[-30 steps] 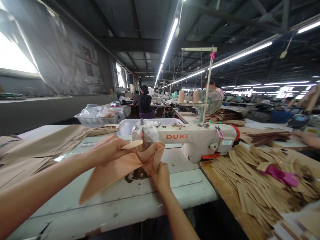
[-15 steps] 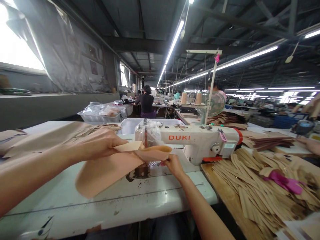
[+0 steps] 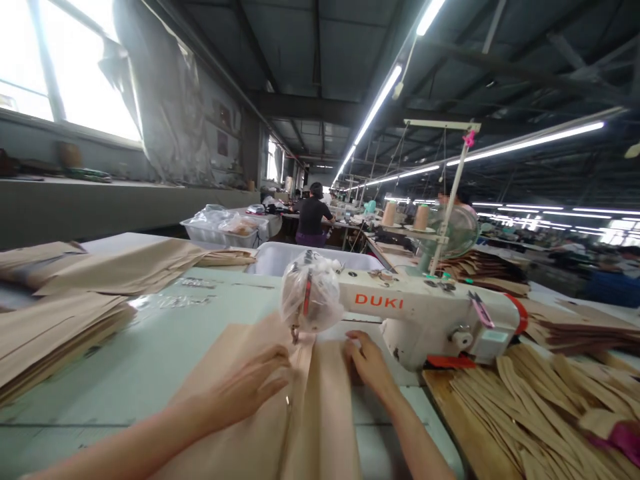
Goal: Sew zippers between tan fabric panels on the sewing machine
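A beige fabric piece [image 3: 260,427] lies flat on the pale green sewing table [image 3: 150,353], its far end under the needle of a white DUKI sewing machine [image 3: 425,313]. My left hand [image 3: 245,390] rests on the fabric left of a lengthwise fold, fingers stretched toward the needle. My right hand [image 3: 367,363] presses flat on the fabric's right edge, beside the machine's base. A clear plastic bag [image 3: 310,297] wraps the machine's head above the needle.
Stacks of beige fabric [image 3: 55,327] lie at the left. Many cut beige strips [image 3: 540,407] cover a wooden board at the right. A white bin [image 3: 280,257] stands behind the machine. Thread cones [image 3: 390,213] and a fan [image 3: 455,230] stand beyond. A seated person [image 3: 313,217] works farther back.
Both hands held the fabric lifted and folded in front of the needle; now it lies spread flat under the needle with both hands pressing on it. The camera has tilted and moved closer.
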Available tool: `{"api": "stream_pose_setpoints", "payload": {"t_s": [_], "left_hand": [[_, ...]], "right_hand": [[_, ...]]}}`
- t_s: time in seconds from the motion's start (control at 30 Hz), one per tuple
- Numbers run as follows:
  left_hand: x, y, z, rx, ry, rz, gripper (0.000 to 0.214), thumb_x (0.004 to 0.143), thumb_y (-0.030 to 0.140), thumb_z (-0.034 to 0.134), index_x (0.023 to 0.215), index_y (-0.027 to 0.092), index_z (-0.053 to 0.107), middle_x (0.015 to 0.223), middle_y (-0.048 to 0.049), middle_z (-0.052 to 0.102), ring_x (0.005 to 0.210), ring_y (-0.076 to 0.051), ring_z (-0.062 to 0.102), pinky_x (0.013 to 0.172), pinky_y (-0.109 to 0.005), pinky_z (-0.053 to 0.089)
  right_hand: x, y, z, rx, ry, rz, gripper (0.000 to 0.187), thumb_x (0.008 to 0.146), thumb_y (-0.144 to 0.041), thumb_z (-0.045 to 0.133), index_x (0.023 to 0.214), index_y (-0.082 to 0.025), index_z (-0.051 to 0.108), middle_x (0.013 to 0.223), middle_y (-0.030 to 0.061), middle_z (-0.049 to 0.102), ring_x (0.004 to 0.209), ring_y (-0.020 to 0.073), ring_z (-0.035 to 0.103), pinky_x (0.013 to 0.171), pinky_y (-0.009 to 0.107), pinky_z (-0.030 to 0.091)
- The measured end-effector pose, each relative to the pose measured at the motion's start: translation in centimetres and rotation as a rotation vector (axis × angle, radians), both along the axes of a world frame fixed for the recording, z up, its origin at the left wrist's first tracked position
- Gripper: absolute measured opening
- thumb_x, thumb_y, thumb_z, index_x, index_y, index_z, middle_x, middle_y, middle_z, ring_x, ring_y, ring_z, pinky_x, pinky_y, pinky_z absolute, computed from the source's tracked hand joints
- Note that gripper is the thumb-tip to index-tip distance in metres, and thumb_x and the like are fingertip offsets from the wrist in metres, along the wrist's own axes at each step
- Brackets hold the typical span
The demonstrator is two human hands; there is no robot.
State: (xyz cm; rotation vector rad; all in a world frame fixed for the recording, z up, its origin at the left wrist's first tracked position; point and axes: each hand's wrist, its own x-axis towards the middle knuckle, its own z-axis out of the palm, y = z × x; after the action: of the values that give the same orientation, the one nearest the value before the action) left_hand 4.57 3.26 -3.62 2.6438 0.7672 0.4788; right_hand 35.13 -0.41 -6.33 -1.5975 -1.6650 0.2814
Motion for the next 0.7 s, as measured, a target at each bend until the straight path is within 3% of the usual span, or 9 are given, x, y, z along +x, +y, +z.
{"api": "stream_pose_setpoints", "payload": {"t_s": [0.07, 0.17, 0.3, 0.37, 0.47, 0.7], "left_hand": [[1.1, 1.3, -1.0, 0.013, 0.027, 0.022, 0.052, 0.101, 0.043, 0.051, 0.146, 0.017, 0.05, 0.154, -0.0166, 0.045, 0.143, -0.035, 0.041, 0.118, -0.053, 0.035], [1.2, 1.7, -2.1, 0.018, 0.063, 0.009, 0.064, 0.101, 0.049, 0.053, 0.156, 0.021, 0.039, 0.16, -0.0146, 0.036, 0.149, -0.037, 0.03, 0.121, -0.063, 0.02], [0.5, 1.2, -2.5, 0.093, 0.063, 0.004, 0.066, 0.102, 0.055, 0.051, 0.158, 0.024, 0.036, 0.16, -0.0133, 0.035, 0.148, -0.038, 0.031, 0.118, -0.064, 0.024], [0.5, 1.4, -2.6, 0.109, 0.073, 0.011, 0.067, 0.101, 0.056, 0.051, 0.158, 0.023, 0.036, 0.16, -0.0136, 0.035, 0.147, -0.039, 0.032, 0.118, -0.065, 0.027], [0.8, 1.9, -3.1, 0.126, 0.06, 0.035, 0.067, 0.102, 0.054, 0.051, 0.159, 0.023, 0.034, 0.16, -0.0134, 0.035, 0.147, -0.038, 0.032, 0.119, -0.064, 0.026], [1.0, 2.5, -4.1, 0.158, -0.002, 0.081, 0.06, 0.103, 0.049, 0.052, 0.156, 0.024, 0.04, 0.159, -0.0121, 0.039, 0.145, -0.038, 0.037, 0.119, -0.064, 0.028]], "right_hand": [[-0.5, 1.3, 0.2, -0.037, -0.073, -0.019, 0.035, 0.095, -0.036, 0.051, 0.114, -0.011, 0.066, 0.113, 0.0146, 0.065, 0.086, 0.0236, 0.065, 0.083, 0.039, 0.051], [-1.0, 3.1, 0.4, -0.106, -0.19, -0.029, 0.03, 0.09, -0.044, 0.064, 0.085, -0.015, 0.068, 0.091, 0.0108, 0.066, 0.087, 0.027, 0.062, 0.077, 0.036, 0.048], [-0.8, 4.2, 1.2, -0.158, -0.328, -0.036, 0.04, 0.093, -0.047, 0.062, 0.066, -0.018, 0.058, 0.079, 0.007, 0.064, 0.085, 0.026, 0.061, 0.073, 0.034, 0.043], [-0.5, 4.3, 1.8, -0.133, -0.411, -0.019, 0.04, 0.094, -0.045, 0.063, 0.065, -0.018, 0.058, 0.088, 0.0093, 0.065, 0.098, 0.0298, 0.06, 0.085, 0.04, 0.042], [0.0, 4.3, 2.3, -0.094, -0.518, 0.052, 0.029, 0.097, -0.041, 0.06, 0.079, -0.018, 0.064, 0.104, 0.0108, 0.066, 0.113, 0.0321, 0.055, 0.1, 0.045, 0.036], [1.3, 4.2, 1.3, -0.116, -0.582, 0.07, 0.03, 0.103, -0.041, 0.048, 0.089, -0.02, 0.065, 0.094, 0.0077, 0.065, 0.094, 0.0252, 0.062, 0.083, 0.035, 0.046]]}}
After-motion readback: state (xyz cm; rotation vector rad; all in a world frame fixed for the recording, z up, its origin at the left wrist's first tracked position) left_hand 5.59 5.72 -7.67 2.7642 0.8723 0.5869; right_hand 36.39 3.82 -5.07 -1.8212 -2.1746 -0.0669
